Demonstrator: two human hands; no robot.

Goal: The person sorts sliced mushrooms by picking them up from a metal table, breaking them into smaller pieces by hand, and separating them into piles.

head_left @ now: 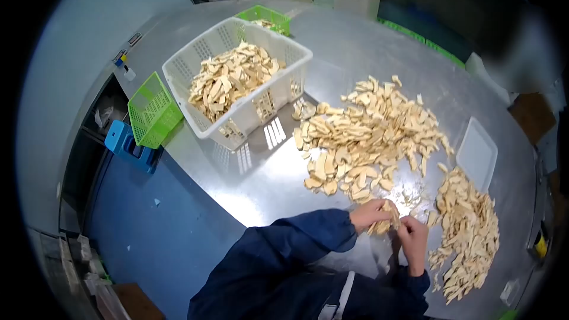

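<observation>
My left hand (368, 214) is closed around a small bunch of mushroom slices (387, 207), held low over the metal table near its front edge. Just right of it, my right hand (414, 240) has its fingers curled and pinched at the bunch's edge; what sits between those fingertips is too small to make out. A wide heap of pale tan mushroom slices (373, 133) spreads beyond my hands. Another pile of slices (468, 231), which look thinner, lies to the right of my right hand. Small crumbs lie between the two heaps.
A white perforated basket (261, 109) of slices stands at the left on the metal table (332, 29). Behind it is a green basket (278, 22). Another green basket (153, 112) and a blue stool (131, 147) stand left. A white tray (477, 154) lies right.
</observation>
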